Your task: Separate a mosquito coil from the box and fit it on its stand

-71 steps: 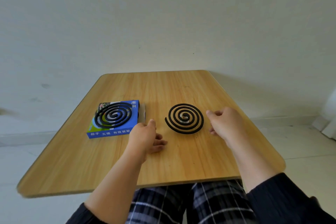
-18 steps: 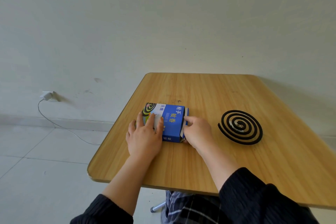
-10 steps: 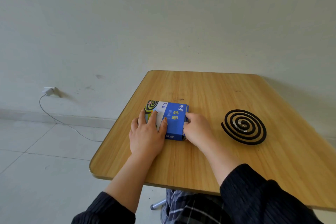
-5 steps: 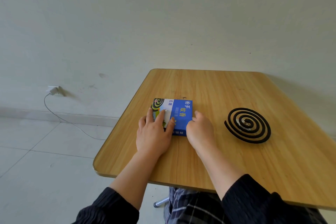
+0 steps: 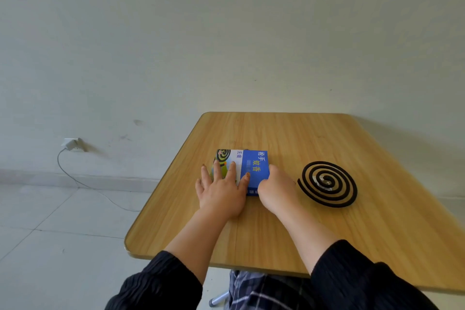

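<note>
A blue mosquito-coil box [image 5: 256, 166] lies flat on the wooden table [image 5: 276, 133], near its left edge. My left hand [image 5: 221, 194] rests on the box's left half with its fingers straight and spread. My right hand [image 5: 275, 191] is against the box's right end; its fingers are hidden behind the back of the hand. A black spiral coil [image 5: 334, 202] lies to the right of the box, apart from both hands. A bit of shiny metal [image 5: 323, 184] shows through its centre.
The table's left edge [image 5: 161, 184] runs close beside the box. On the left, a white plug [image 5: 71, 143] sits in the wall with a grey cable trailing over the tiled floor. My plaid-clothed legs [image 5: 254, 289] are under the table's near edge.
The loose coil that lay on the box 7 s ago is gone from it. The open flap at the box's right end has closed. My right fingers have tucked out of sight.
</note>
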